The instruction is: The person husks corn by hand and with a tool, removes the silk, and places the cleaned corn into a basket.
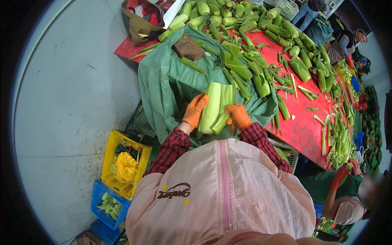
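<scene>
An ear of corn (210, 108) in pale green husk is held upright in front of my body. My left hand (195, 109), in an orange glove, grips its left side. On the other side my right hand (239, 116), gloved the same way, is closed around a knife (233, 130); its handle shows below the fist and its thin blade above. The fingers of that hand also touch a loosened husk leaf (221, 123), which is folded outward. Below the corn, a green woven sheet (159, 79) hangs over the table edge.
A brick (188, 47) weighs down the sheet. Husked-leaf scraps and piled corn (277, 30) cover much of the red table (301, 122). Yellow (105, 159) and blue (95, 196) crates stand at left. Co-workers (343, 46) are at the right, one in red gloves (340, 176) nearby.
</scene>
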A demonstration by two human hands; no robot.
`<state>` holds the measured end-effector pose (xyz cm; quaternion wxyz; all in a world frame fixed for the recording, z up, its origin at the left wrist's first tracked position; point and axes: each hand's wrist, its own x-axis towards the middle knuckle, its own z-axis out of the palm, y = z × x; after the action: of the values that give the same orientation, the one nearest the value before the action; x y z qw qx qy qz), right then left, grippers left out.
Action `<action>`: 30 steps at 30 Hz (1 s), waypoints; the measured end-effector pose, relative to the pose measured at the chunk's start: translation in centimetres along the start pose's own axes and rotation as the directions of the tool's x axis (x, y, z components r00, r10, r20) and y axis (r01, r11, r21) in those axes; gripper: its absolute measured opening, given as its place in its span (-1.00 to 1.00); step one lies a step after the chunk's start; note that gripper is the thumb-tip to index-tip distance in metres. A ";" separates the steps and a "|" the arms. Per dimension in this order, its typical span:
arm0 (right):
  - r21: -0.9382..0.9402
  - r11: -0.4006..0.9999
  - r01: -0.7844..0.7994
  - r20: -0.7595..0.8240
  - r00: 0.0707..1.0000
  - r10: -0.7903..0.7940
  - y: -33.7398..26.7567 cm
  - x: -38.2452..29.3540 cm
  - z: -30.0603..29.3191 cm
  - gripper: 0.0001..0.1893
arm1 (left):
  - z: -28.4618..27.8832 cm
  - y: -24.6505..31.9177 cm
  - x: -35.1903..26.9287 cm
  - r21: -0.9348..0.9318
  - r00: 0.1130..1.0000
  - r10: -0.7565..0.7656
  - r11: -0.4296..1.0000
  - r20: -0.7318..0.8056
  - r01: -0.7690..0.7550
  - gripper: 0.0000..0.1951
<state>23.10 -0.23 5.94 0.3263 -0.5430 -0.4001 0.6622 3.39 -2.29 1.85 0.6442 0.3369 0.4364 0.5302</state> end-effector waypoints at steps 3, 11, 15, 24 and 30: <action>-0.102 0.995 -0.017 -0.013 1.000 0.016 -0.6 -0.4 0.5 -0.79 | 0.3 -1.4 0.0 0.209 0.999 0.019 0.978 -0.043 -0.009 -0.27; -0.137 0.989 -0.057 0.238 0.967 0.088 -4.1 -3.1 1.6 -0.80 | -0.6 -1.3 -0.7 0.051 0.998 -0.065 0.997 0.025 0.064 -0.46; -0.079 0.993 -0.089 0.288 0.952 0.108 -4.0 -2.7 -0.2 -0.74 | -0.2 0.2 -1.7 -0.066 0.998 -0.070 0.995 -0.002 0.069 -0.49; -0.024 1.000 -0.010 0.183 0.983 0.014 -4.4 -1.5 -1.9 -0.80 | -4.6 -0.8 -2.2 -0.683 0.984 -0.108 0.709 0.142 0.176 -0.34; -0.306 0.947 0.095 0.052 0.995 -0.083 -3.1 0.5 -0.5 -0.71 | -7.8 -2.3 -2.9 -0.442 0.997 -0.046 0.897 -0.059 0.015 -0.33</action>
<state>23.51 1.72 8.41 0.2593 -0.5558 -0.5286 0.5869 -2.99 -5.83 -2.70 0.6969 0.1572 0.3317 0.6161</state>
